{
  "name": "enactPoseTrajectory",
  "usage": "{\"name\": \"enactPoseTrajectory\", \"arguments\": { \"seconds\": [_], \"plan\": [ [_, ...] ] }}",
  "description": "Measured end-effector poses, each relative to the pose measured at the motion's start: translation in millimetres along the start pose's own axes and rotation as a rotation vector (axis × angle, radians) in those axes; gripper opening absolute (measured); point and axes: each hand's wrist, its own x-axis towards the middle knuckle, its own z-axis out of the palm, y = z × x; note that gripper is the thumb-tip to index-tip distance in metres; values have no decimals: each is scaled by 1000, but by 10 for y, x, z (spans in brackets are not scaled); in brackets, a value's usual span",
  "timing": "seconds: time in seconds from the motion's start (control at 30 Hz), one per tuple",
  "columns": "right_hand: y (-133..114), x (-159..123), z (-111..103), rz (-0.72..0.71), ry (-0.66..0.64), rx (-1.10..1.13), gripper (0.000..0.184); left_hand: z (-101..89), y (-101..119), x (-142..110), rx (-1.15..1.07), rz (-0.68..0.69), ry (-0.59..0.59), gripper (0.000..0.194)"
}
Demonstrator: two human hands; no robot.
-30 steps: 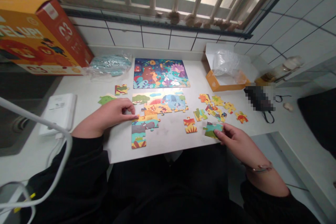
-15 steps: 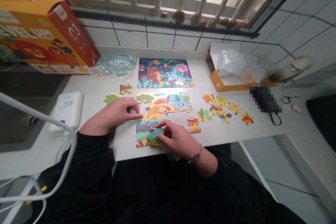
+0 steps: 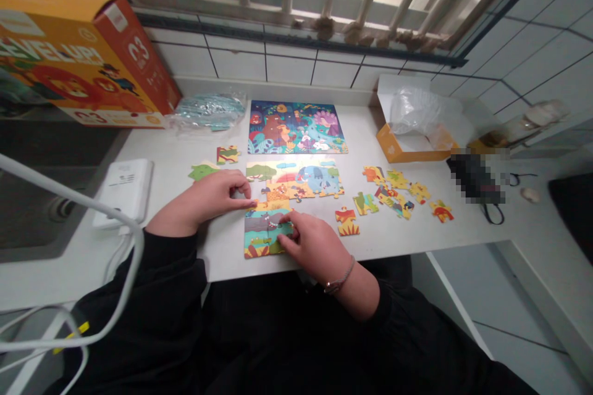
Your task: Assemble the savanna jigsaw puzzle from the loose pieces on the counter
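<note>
A partly joined animal jigsaw puzzle [image 3: 319, 179] lies on the white counter, with an elephant in its upper part and a hippo scene lower left. My left hand [image 3: 222, 194] is curled at its left edge, thumb and fingertips on a yellow puzzle piece [image 3: 263, 204]. My right hand [image 3: 312, 247] bends over the lower part, thumb and fingers on a green-and-teal puzzle piece [image 3: 274, 245] beside the hippo. That piece is partly hidden by the fingers. Just beyond my left hand are a green piece [image 3: 202, 171] and a red-and-green piece [image 3: 228, 155].
Several loose pieces [image 3: 396, 179] lie to the right, a red-and-yellow piece [image 3: 347, 222] nearest. Behind is a dark-blue animal picture [image 3: 296, 128]. Around the counter are an open orange-white box [image 3: 417, 151], a large orange box [image 3: 69, 68], a plastic-wrapped pack [image 3: 210, 112] and a white device [image 3: 123, 188] with cable.
The piece under my right hand has shifted slightly and now lies more in line with its hippo neighbour. My left hand stays at the puzzle's left edge. The whole view has shifted a little.
</note>
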Motion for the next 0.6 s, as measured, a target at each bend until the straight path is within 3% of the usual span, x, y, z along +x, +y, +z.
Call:
{"name": "enactPoseTrajectory", "arguments": {
  "seconds": [0.43,0.53,0.6],
  "plan": [
    [-109,-79,62,12,15,-191,26,0,-8,6,0,-16,-16,35],
    [-156,-100,58,-46,17,-255,20,-1,0,6,3,-20,-13,34],
    [-185,-120,81,-158,30,-307,15,0,-1,6,4,-16,-5,33]
  ]
}}
